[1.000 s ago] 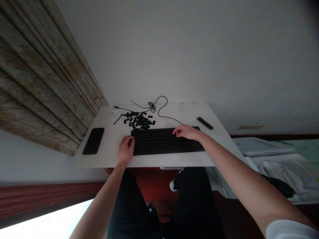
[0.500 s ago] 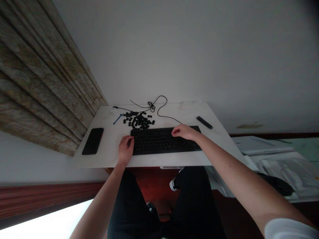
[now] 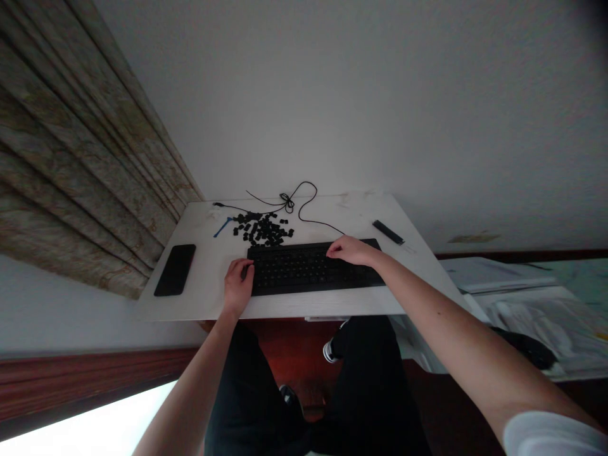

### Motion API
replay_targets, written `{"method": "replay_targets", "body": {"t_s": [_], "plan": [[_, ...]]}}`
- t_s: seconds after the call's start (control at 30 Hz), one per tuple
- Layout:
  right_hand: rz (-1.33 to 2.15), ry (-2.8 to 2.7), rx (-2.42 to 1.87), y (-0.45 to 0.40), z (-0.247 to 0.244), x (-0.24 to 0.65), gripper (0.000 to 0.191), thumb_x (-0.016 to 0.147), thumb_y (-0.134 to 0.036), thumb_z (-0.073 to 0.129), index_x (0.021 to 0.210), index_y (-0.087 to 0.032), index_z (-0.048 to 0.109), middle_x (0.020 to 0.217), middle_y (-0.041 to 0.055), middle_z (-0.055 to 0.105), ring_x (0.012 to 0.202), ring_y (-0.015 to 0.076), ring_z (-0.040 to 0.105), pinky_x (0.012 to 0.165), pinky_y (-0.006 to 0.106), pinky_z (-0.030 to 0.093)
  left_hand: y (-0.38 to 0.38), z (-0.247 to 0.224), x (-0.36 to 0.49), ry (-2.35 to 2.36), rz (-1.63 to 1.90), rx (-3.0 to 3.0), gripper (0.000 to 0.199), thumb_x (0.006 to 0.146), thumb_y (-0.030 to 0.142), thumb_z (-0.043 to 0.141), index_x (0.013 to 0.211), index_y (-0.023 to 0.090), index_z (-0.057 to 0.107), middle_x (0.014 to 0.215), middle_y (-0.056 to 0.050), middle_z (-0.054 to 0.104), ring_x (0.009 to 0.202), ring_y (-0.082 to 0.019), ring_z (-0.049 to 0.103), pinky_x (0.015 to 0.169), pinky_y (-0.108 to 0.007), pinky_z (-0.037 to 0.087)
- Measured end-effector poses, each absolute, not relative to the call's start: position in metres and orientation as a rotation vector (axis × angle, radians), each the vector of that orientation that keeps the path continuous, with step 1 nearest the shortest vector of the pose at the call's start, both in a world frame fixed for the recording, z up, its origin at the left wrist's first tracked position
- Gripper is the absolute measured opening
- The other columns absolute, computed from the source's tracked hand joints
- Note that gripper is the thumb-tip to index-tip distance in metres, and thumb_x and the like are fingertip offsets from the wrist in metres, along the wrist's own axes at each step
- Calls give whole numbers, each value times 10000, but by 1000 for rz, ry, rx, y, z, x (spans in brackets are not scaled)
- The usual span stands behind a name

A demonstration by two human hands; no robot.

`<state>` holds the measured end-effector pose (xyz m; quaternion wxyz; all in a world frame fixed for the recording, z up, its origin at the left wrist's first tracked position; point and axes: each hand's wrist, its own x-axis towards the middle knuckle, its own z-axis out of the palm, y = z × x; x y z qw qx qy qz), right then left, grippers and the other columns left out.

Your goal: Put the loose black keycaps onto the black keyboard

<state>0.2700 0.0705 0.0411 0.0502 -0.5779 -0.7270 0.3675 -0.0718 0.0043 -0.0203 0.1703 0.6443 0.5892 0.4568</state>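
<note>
A black keyboard (image 3: pixel 294 269) lies along the front of the white desk, with small keys over much of its surface. At its left end rests my left hand (image 3: pixel 237 285), fingers curled and thumb against the edge. A small dark spot shows between thumb and forefinger; I cannot tell what it is. Over the keyboard's upper right part, my right hand (image 3: pixel 349 249) is closed in a pinch, its fingertips at the keys. Whatever is in that pinch is too small to make out. Behind the keyboard lies a heap of loose black keycaps (image 3: pixel 266 231).
On the desk (image 3: pixel 206 278), a black phone (image 3: pixel 175 270) lies at the left. A blue stick-like tool (image 3: pixel 222 228) sits beside the keycaps. A looped black cable (image 3: pixel 308 201) runs behind the keyboard. A dark flat strip (image 3: pixel 388 232) lies at the right.
The whole view has shifted very slightly. Both hands keep their places at the keyboard, and the right pinch stays at the same keys.
</note>
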Motion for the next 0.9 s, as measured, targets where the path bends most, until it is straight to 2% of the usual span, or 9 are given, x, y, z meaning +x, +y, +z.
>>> {"method": "replay_targets", "body": {"t_s": [0.5,0.9], "plan": [[1199,-2160,-1760,69,46,274,170,862,-246,629,912,-225,790,1039,60,753,994,236,664,909,337,489,3,-18,-70,1687,1288,1833,164,901,292,517,937,217,659,1005,-61,636,998,-206,612,965,-372,477],[1186,-2177,-1766,69,46,276,255,818,-136,583,931,-228,792,1031,53,755,999,235,663,921,345,484,4,-18,-70,1701,1275,1833,170,901,302,518,932,214,660,1004,-61,643,1001,-207,609,967,-372,475]]}}
